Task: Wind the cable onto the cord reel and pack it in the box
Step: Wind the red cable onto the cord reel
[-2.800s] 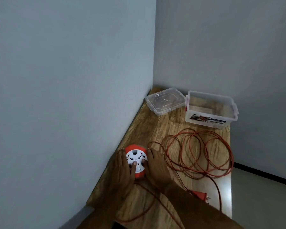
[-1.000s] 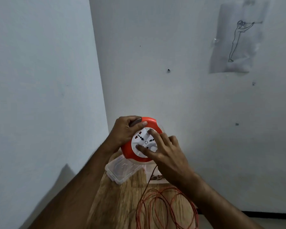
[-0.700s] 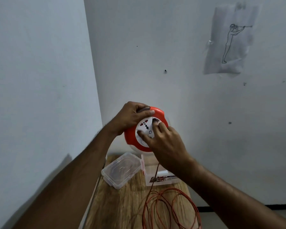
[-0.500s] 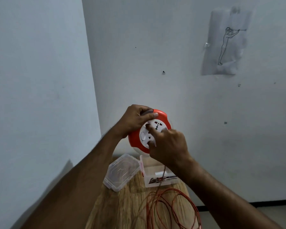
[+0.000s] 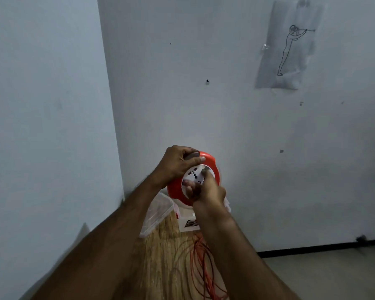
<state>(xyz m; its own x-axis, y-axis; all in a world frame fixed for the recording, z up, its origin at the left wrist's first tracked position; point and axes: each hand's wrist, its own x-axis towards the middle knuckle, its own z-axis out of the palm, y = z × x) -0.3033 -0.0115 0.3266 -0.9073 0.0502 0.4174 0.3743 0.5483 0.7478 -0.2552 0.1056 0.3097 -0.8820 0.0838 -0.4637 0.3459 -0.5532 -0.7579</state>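
In the head view, the orange cord reel [image 5: 178, 187] is held up in the air at the centre of the frame, above the far end of the wooden tabletop [image 5: 160, 263] and in front of the pale wall. The left hand [image 5: 178, 163] grips the reel's upper rim, its fingers [image 5: 193, 159] curled closed over the dark handle at the top and the thumb lying along the front edge. The right hand [image 5: 208, 191] comes up from below and presses on the white socket face [image 5: 193, 173] of the reel, its fingers bunched together against that disc (this hand is blurred, so exactly which fingertips touch cannot be told). The orange cable [image 5: 201, 267] lies in loose loops on the tabletop at the lower centre of the frame, with a strand rising toward the reel behind the right forearm. Just below the reel, partly hidden by the hands, stands the clear box [image 5: 188, 219] with a printed label, and its clear lid [image 5: 158, 215] rests just to its left. A sheet with a line drawing [image 5: 288, 48] is stuck to the wall at the upper right.
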